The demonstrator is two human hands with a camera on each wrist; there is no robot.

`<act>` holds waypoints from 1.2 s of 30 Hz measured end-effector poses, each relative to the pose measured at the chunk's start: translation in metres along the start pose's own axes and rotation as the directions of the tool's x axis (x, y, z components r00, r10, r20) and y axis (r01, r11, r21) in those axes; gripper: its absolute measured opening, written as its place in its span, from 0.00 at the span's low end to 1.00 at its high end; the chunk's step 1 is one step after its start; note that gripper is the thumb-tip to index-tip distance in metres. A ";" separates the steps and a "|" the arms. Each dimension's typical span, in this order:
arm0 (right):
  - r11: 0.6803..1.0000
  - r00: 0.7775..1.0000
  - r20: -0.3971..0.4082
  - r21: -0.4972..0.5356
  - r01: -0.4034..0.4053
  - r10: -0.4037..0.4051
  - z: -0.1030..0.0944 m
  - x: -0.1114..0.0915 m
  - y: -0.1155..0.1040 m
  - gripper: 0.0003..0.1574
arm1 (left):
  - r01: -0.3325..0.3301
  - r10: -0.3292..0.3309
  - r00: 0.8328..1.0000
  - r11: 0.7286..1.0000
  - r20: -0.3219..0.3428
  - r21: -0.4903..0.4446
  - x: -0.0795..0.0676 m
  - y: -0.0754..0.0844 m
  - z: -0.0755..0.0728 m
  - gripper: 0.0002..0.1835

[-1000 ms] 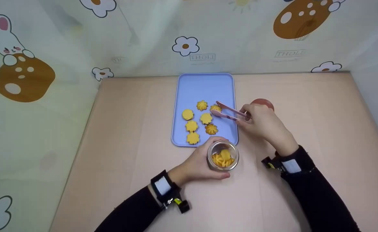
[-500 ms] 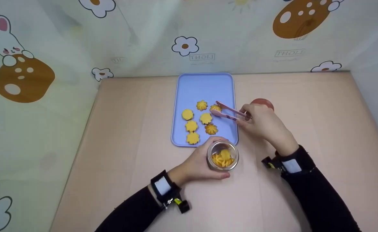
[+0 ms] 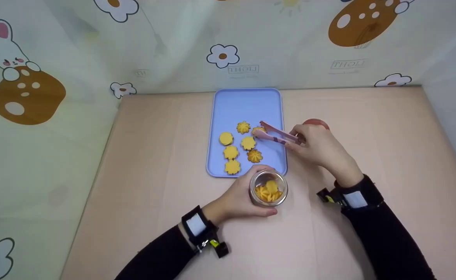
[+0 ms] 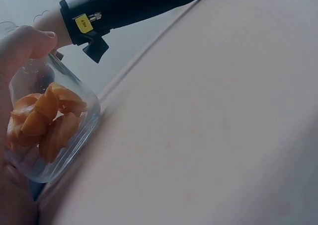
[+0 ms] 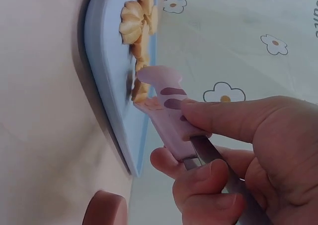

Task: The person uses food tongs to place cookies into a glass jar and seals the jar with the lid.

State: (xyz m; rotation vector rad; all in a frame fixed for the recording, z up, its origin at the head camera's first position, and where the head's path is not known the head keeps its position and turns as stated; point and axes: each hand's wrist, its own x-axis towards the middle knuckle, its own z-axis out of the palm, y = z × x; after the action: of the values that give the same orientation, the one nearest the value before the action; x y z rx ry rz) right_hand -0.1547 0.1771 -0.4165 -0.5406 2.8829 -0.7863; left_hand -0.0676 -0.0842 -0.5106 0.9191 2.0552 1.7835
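Note:
My left hand [image 3: 247,196] grips a clear glass jar [image 4: 74,155], curled round its side. Inside the jar lie several yellow cookies [image 3: 268,190]; its mouth is uncovered. Over the right part of the blue tray [image 3: 247,103], my right hand [image 3: 317,146] holds pink-tipped tongs [image 3: 276,134] between thumb and fingers. The tips of the tongs stand on either side of a flower-shaped cookie [image 5: 141,88] on the tray; whether both touch it I cannot tell. Other cookies [image 3: 231,152] lie to the left, some flat side up and some ridged.
Partly hidden behind my right hand is a reddish round object [image 3: 316,123], perhaps a lid. The light table [image 3: 146,155] ends at a patterned backdrop [image 3: 173,46] behind and to the left. A wrist camera [image 3: 221,249] sticks out below my left wrist.
My right hand and wrist have shifted slightly, and the tongs' tips have moved a little left with the cookie between them. My left hand and the jar have stayed still.

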 end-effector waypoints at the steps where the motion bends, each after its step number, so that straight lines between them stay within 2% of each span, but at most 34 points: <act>1: 1.000 1.000 -0.005 0.000 0.008 -0.008 -0.001 0.000 0.000 0.17 | -0.001 0.001 1.000 1.000 -0.001 0.004 0.000 0.000 0.000 0.52; 14: 1.000 1.000 -0.003 -0.003 -0.007 0.007 -0.012 -0.003 0.003 0.19 | -0.003 0.003 1.000 1.000 0.000 -0.003 -0.001 -0.005 0.000 0.52; 23: 0.999 1.000 0.012 0.035 -0.014 0.014 -0.020 -0.009 0.003 0.19 | -0.009 0.009 1.000 1.000 0.005 -0.008 -0.001 -0.007 0.000 0.52; 30: 0.993 0.999 -0.015 0.111 0.045 -0.044 -0.044 -0.027 -0.004 0.17 | -0.023 0.023 1.000 1.000 0.004 0.011 -0.002 -0.009 0.001 0.52; 36: 0.979 0.995 -0.032 0.178 0.102 -0.097 -0.075 -0.056 -0.015 0.13 | -0.022 0.022 1.000 1.000 0.008 0.009 -0.001 -0.009 0.001 0.52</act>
State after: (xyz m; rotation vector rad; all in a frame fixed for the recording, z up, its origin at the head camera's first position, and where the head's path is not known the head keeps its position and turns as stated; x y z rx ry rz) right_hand -0.1125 0.2211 -0.3443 -0.6617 2.7852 -1.0615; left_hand -0.0689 -0.0845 -0.5192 0.9537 2.0576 1.7803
